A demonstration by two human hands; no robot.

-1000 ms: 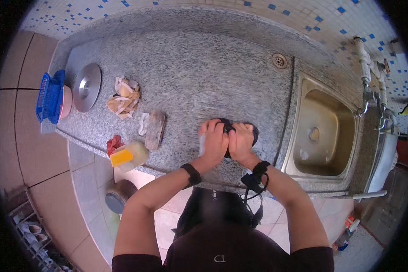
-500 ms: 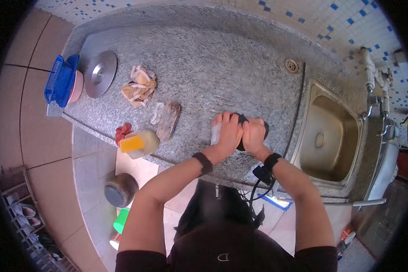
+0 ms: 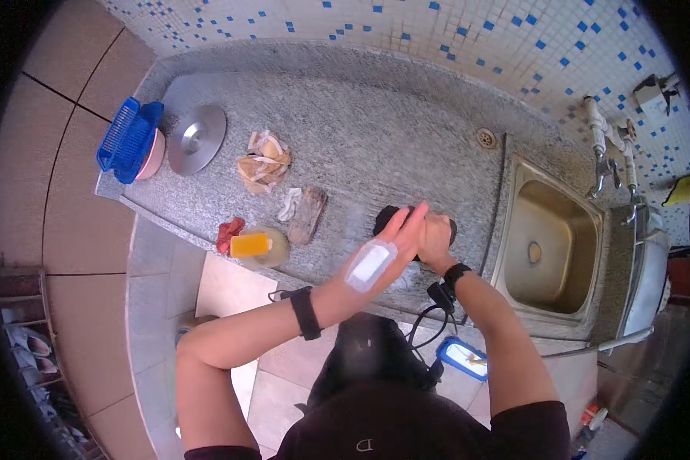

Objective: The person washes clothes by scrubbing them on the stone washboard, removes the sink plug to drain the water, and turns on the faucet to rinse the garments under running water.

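A dark, bunched piece of fabric (image 3: 386, 219), which looks like a black cloth, lies on the stone counter in front of me. My right hand (image 3: 435, 236) has its fingers curled on the cloth, pressing it to the counter. My left hand (image 3: 397, 249) is raised beside it with fingers stretched out, partly covering the cloth from view. A white patch (image 3: 370, 264) sits on the back of the left hand. Both wrists wear black bands. Left of the hands is a worn brownish block (image 3: 307, 217) with a crumpled white scrap (image 3: 290, 205) against it.
A steel sink (image 3: 553, 238) with taps (image 3: 607, 172) is at the right, near a drain (image 3: 485, 138). Leftward are a jug with a yellow-orange part (image 3: 251, 245), a red cloth (image 3: 228, 234), a tan cloth (image 3: 264, 162), a metal lid (image 3: 198, 140) and blue baskets (image 3: 133, 139).
My left hand has come off the cloth, swung toward me and straightened its fingers. My right hand stays on the cloth. The camera view has shifted slightly.
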